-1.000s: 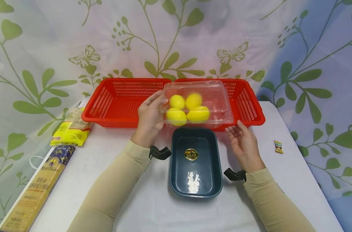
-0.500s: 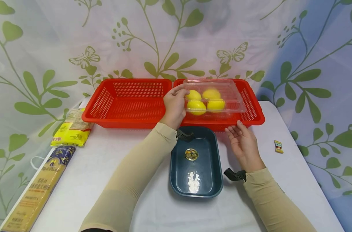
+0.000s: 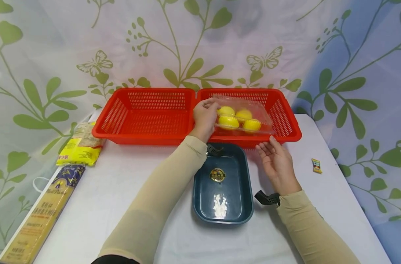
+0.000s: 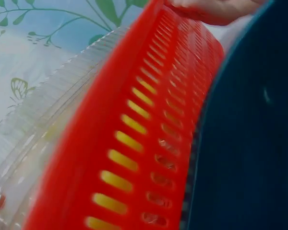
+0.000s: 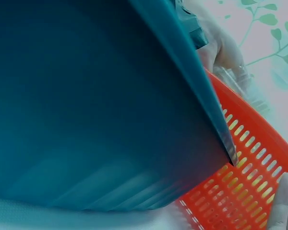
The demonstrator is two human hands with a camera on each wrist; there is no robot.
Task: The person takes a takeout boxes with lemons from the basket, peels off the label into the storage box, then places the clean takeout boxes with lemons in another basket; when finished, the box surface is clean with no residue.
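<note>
Inside the right red basket (image 3: 287,126) sits a clear plastic clamshell box (image 3: 266,117), tilted slightly, with several yellow lemons (image 3: 229,122) in it. My left hand (image 3: 205,115) holds the box by its left edge; its fingertips are partly hidden. My right hand (image 3: 279,165) lies at the basket's front rim, palm up with loosely bent fingers, and its fingertips touch the front wall. In the right wrist view those fingers (image 5: 283,203) rest against the slotted wall. Through the slots in the left wrist view the lemons (image 4: 116,182) show yellow.
A second red basket (image 3: 144,139) adjoins on the left. A dark blue tray (image 3: 220,198) stands in front of the right basket. Left lie a yellow bag (image 3: 83,145) and a noodle pack (image 3: 45,216); a small wrapped snack (image 3: 316,166) lies far right.
My left hand has carried the clear box of lemons rightward, then down into the right basket. My right hand has stayed at the rim.
</note>
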